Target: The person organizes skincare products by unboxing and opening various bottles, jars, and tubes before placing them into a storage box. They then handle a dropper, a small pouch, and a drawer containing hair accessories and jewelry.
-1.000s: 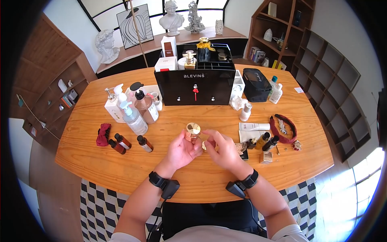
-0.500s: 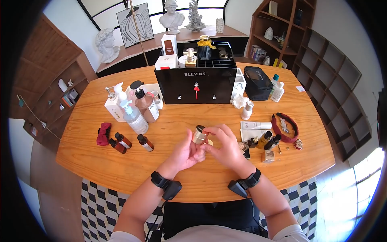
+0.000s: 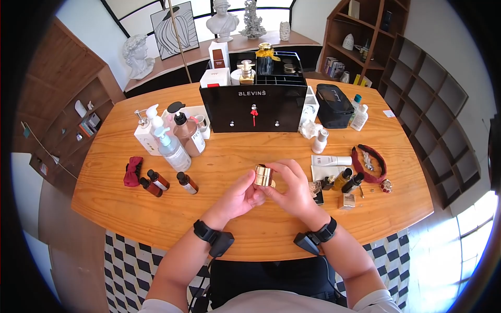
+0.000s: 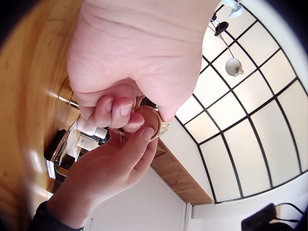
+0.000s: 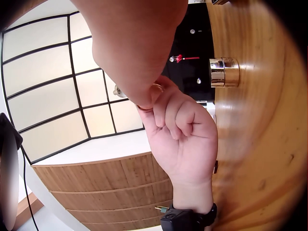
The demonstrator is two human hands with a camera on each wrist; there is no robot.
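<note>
Between both hands, above the front half of the table, is a small shiny gold cosmetic jar (image 3: 263, 176). My left hand (image 3: 236, 197) holds it from the left, the thumb along its side and the other fingers curled in. From the right, my right hand (image 3: 295, 194) pinches it with thumb and fingers. The left wrist view shows the jar's round pinkish-brown end (image 4: 150, 122) with a gold rim, partly covered by fingertips. A second gold cylinder (image 5: 224, 72) stands on the table beyond the hands, mostly hidden by them in the head view.
A black organizer (image 3: 253, 112) stands at the back. Pump bottles (image 3: 175, 154), small brown bottles (image 3: 187, 182) and a red bow (image 3: 133, 171) are on the left. To the right are a white tube (image 3: 331, 160), dark-capped bottles (image 3: 353, 182), a small box (image 3: 346, 201) and a red headband (image 3: 383, 167).
The jar has tipped from showing its lid top to showing its gold side, and moved slightly right. My right hand has come in from beside the jar to grip it.
</note>
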